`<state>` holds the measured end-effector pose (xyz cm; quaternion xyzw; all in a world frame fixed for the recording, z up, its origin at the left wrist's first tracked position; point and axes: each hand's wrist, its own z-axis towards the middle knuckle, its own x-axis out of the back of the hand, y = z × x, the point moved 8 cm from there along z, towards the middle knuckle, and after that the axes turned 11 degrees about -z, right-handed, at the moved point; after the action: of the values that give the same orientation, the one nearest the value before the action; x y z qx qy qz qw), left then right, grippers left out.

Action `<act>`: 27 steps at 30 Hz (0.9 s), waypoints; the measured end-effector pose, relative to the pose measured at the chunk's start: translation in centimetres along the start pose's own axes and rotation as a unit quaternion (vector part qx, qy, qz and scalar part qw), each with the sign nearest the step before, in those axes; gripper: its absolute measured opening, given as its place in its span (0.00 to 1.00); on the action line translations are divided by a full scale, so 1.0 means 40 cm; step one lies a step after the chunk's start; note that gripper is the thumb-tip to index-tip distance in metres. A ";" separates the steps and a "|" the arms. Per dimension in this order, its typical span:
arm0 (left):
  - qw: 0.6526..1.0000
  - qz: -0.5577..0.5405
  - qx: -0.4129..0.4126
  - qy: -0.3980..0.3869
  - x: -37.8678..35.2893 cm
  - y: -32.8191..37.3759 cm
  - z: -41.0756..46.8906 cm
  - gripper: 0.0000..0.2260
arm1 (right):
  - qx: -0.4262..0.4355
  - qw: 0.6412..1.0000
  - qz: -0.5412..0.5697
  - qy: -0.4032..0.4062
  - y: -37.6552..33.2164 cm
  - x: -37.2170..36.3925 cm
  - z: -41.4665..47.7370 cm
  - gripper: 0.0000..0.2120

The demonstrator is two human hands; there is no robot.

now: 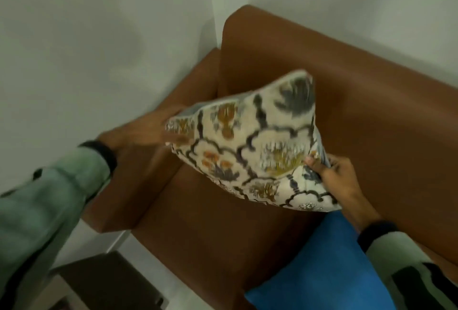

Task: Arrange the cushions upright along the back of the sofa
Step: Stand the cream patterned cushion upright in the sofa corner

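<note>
A cream cushion (255, 146) with dark scroll lines and orange and grey flowers hangs tilted in the air above the seat of a brown leather sofa (371, 116), near its left armrest. My left hand (148, 133) grips the cushion's left corner, and my right hand (334, 175) grips its lower right edge with the thumb on the printed face. A plain blue cushion (329, 265) lies flat on the seat at the lower right, partly under my right forearm.
The sofa stands in a corner of pale walls (99, 37). Its left armrest (188, 91) runs beside the left wall. A dark low piece of furniture (106, 282) sits on the light floor at the bottom left.
</note>
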<state>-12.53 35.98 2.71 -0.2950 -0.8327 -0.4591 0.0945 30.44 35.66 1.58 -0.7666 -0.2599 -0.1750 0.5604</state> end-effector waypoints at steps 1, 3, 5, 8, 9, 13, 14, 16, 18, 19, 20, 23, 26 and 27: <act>0.998 0.045 -0.036 -0.023 0.010 0.086 0.003 0.37 | -0.008 1.000 0.012 0.014 -0.010 0.009 0.019 0.11; 0.986 0.131 -0.099 -0.010 -0.006 0.175 0.053 0.45 | -0.027 0.999 0.023 0.029 -0.010 0.011 0.057 0.11; 0.976 0.177 -0.122 -0.018 -0.058 0.224 0.135 0.49 | -0.047 0.998 0.002 0.031 0.003 0.000 0.085 0.12; 0.961 0.255 -0.109 -0.005 -0.103 0.219 0.223 0.46 | -0.072 0.995 -0.058 0.049 0.038 -0.008 0.116 0.18; 0.953 0.287 -0.097 0.016 -0.101 0.207 0.242 0.44 | -0.077 0.993 -0.074 0.058 0.049 -0.008 0.127 0.20; 0.929 0.345 -0.088 0.098 -0.115 0.194 0.274 0.41 | -0.059 0.984 -0.156 0.059 0.066 -0.007 0.175 0.24; 0.930 0.342 -0.085 0.108 -0.123 0.187 0.272 0.43 | -0.056 0.977 -0.196 0.057 0.067 -0.005 0.180 0.25; 0.933 0.319 -0.087 0.146 -0.129 0.169 0.248 0.45 | -0.048 0.961 -0.262 0.072 0.060 0.001 0.183 0.26; 0.924 0.294 -0.117 0.214 -0.143 0.167 0.192 0.44 | -0.037 0.953 -0.287 0.094 0.052 0.022 0.159 0.26; 0.913 0.291 -0.135 0.253 -0.151 0.169 0.159 0.41 | -0.030 0.951 -0.288 0.106 0.052 0.033 0.145 0.26; 0.898 0.295 -0.154 0.289 -0.177 0.178 0.116 0.38 | -0.030 0.949 -0.290 0.118 0.064 0.056 0.112 0.25; 0.867 0.314 -0.210 0.324 -0.301 0.183 0.005 0.32 | -0.029 0.937 -0.320 0.138 0.150 0.124 0.008 0.20; 0.878 0.341 -0.241 0.233 -0.506 0.144 -0.067 0.33 | -0.053 0.928 -0.365 0.054 0.310 0.184 -0.106 0.19; 0.887 0.346 -0.243 0.187 -0.587 0.125 -0.086 0.35 | -0.063 0.925 -0.374 0.003 0.372 0.200 -0.146 0.24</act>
<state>8.94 25.69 -1.86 -0.4866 -0.5073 -0.6319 0.3265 45.85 28.19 -3.57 -0.6468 -0.5145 -0.3903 0.4056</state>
